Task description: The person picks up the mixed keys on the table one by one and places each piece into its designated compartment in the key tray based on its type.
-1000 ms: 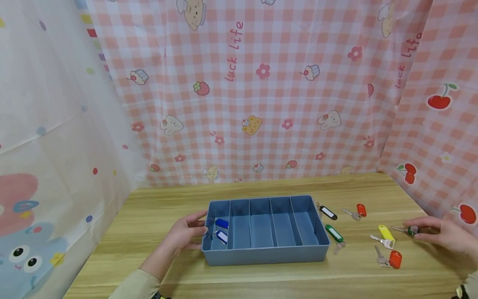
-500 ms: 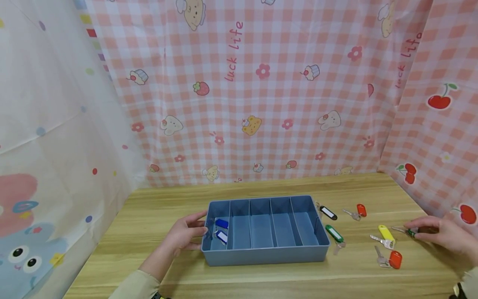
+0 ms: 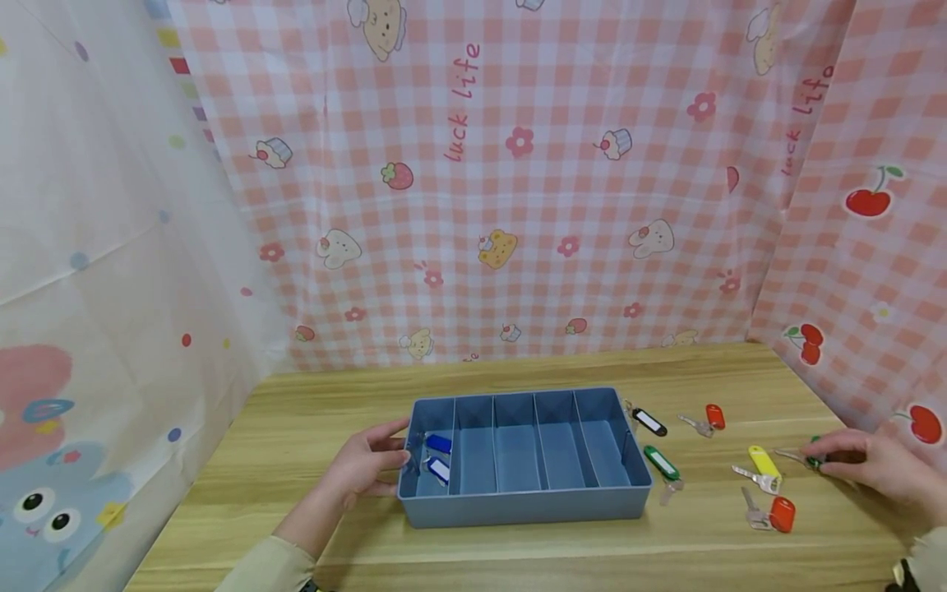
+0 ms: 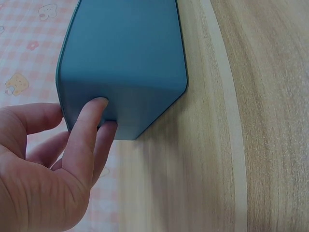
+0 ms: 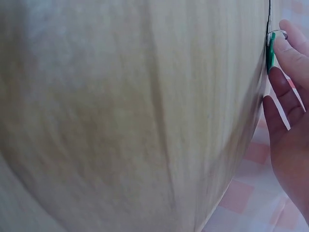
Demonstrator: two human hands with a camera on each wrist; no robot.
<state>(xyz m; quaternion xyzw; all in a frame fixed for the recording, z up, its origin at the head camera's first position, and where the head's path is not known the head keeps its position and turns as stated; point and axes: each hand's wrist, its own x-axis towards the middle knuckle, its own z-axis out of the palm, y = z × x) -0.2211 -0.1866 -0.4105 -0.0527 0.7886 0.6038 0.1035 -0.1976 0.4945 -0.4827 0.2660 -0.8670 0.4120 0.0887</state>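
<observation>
The blue-grey tray [image 3: 533, 504] has five long compartments. Its left end meets my left hand [image 3: 367, 460], whose extended fingertips press the outer end wall; the left wrist view shows this hand [image 4: 53, 179] against the wall. Two blue key tags [image 3: 439, 470] lie in the leftmost compartment. At the far right my right hand [image 3: 880, 469] pinches a green key tag [image 3: 815, 463] low over the table, its key pointing left. In the right wrist view the fingers partly hide the green tag [image 5: 271, 53] and its ring.
On the wooden table [image 3: 562, 559], right of the tray, lie a black key tag [image 3: 650, 422], another green tag [image 3: 662, 462], a yellow tag [image 3: 765, 462], and two red tags [image 3: 783, 514], all with keys. Checked cloth [image 3: 547, 189] hangs behind.
The green key tag between my right fingers has tilted so that its green edge rises above the fingertips. The left hand and the tray stay where they were.
</observation>
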